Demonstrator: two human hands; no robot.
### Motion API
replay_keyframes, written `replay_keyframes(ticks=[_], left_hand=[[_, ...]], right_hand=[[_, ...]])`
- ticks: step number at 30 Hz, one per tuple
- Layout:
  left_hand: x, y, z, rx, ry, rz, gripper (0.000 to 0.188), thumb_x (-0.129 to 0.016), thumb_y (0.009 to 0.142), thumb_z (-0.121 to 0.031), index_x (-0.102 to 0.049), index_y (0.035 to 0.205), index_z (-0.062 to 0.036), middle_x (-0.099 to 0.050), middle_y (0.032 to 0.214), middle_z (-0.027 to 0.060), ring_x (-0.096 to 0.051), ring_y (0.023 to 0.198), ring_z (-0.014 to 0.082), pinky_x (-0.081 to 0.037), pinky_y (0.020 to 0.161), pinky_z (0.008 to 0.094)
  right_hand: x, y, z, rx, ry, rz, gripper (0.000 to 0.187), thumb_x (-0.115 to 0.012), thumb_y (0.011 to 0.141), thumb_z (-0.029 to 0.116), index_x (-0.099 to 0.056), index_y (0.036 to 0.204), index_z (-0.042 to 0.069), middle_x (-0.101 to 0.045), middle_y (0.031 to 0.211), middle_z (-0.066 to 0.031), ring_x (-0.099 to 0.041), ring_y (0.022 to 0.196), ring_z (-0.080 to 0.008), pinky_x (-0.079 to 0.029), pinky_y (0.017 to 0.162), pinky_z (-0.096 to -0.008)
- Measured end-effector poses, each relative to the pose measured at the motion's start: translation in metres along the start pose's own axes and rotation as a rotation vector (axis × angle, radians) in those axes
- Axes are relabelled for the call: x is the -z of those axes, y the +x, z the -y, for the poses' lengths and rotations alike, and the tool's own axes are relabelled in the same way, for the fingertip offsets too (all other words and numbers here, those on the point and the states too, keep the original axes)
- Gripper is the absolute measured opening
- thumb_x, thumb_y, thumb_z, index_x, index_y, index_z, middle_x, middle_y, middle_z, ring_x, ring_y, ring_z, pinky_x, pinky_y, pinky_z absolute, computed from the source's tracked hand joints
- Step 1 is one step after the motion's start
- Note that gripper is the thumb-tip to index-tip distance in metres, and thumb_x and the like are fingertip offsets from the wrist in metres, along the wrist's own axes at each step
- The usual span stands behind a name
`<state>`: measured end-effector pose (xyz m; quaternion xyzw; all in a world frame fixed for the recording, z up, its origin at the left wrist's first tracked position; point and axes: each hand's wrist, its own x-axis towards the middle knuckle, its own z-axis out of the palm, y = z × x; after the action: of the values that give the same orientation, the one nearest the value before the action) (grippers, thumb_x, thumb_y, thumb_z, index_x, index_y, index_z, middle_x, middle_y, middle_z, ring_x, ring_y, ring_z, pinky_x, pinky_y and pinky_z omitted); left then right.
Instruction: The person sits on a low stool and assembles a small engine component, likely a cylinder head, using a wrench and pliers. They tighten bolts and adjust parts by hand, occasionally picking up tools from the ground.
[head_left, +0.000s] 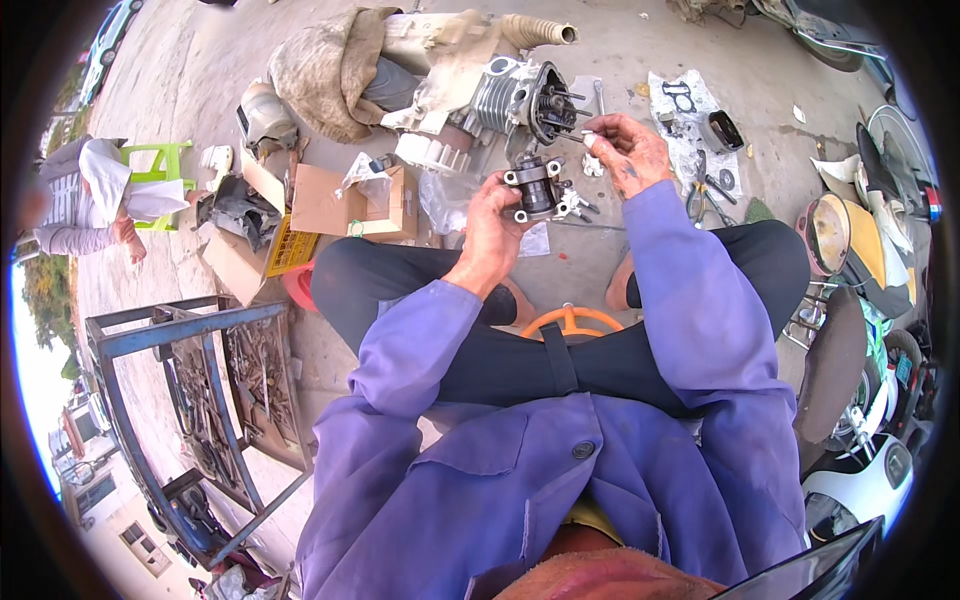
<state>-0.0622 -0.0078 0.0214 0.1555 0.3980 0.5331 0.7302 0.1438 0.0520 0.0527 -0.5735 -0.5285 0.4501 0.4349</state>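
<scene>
My left hand (492,226) is closed around a camshaft holder (537,188), a dark metal block with bright bolt lugs at its corners. It is held up in front of my knees, just this side of the opened engine. My right hand (632,155) is to the right of the engine, its thumb and fingers pinched together on something small and pale, too small to name. The fingertips are close to the studs of the engine (503,102), a finned metal cylinder whose open end faces right. Small metal parts (575,203) show just beyond the camshaft holder.
A wrench (599,97) lies behind my right hand. Pliers (698,190) and a gasket (678,97) lie at the right. A cardboard box (352,205) stands at the left, beyond a blue metal rack (190,338). Motorcycle parts line the right; another person's hand (128,238) shows far left.
</scene>
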Motion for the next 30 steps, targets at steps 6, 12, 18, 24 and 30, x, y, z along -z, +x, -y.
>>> replay_keyframes(ticks=[6, 12, 18, 24, 30], left_hand=[[0.004, 0.001, -0.012, 0.174, -0.339, 0.134, 0.049, -0.053, 0.084, -0.022, -0.056, 0.124, 0.0061, -0.067, 0.117, 0.0233, -0.068, 0.106, 0.0418, -0.058, 0.095, 0.0507], [0.005, 0.009, -0.007, 0.286, -0.448, 0.126, 0.048, -0.055, 0.087, -0.031, -0.06, 0.119, 0.0032, -0.069, 0.108, 0.0204, -0.07, 0.086, 0.0335, -0.063, 0.076, 0.0404], [-0.008, 0.016, -0.001, 0.334, -0.328, 0.196, 0.056, -0.044, 0.095, -0.046, -0.059, 0.121, 0.0012, -0.068, 0.101, 0.0142, -0.066, 0.079, 0.0212, -0.059, 0.066, 0.0299], [-0.034, 0.01, -0.001, 0.297, -0.102, 0.038, 0.061, -0.044, 0.097, -0.061, -0.059, 0.123, -0.008, -0.065, 0.101, 0.0066, -0.059, 0.076, 0.0171, -0.053, 0.066, 0.0339], [-0.042, 0.016, 0.005, 0.213, -0.001, 0.056, 0.053, -0.049, 0.097, -0.059, -0.059, 0.12, -0.0119, -0.063, 0.105, 0.0043, -0.057, 0.083, 0.0184, -0.053, 0.078, 0.0403]], right_hand=[[-0.003, -0.004, 0.005, -0.071, 0.149, 0.036, 0.02, -0.07, 0.09, 0.008, -0.067, 0.108, 0.001, -0.072, 0.091, -0.0055, -0.066, 0.081, -0.0122, -0.052, 0.071, -0.028], [-0.01, -0.024, 0.012, -0.092, 0.445, 0.234, 0.017, -0.063, 0.097, 0.01, -0.06, 0.112, 0.003, -0.071, 0.109, -0.0083, -0.067, 0.086, -0.0149, -0.054, 0.071, -0.0289], [-0.007, -0.028, 0.002, -0.157, 0.591, 0.243, 0.019, -0.061, 0.099, 0.01, -0.059, 0.115, 0.0, -0.068, 0.107, -0.01, -0.068, 0.088, -0.0167, -0.058, 0.076, -0.0302], [0.002, -0.027, -0.002, -0.177, 0.669, 0.144, 0.021, -0.062, 0.098, 0.008, -0.058, 0.115, -0.003, -0.067, 0.109, -0.012, -0.07, 0.091, -0.0202, -0.06, 0.081, -0.0322], [0.018, -0.019, -0.004, -0.164, 0.7, 0.202, 0.018, -0.058, 0.1, 0.009, -0.056, 0.114, -0.002, -0.065, 0.12, -0.0176, -0.069, 0.099, -0.0245, -0.059, 0.087, -0.0343]])
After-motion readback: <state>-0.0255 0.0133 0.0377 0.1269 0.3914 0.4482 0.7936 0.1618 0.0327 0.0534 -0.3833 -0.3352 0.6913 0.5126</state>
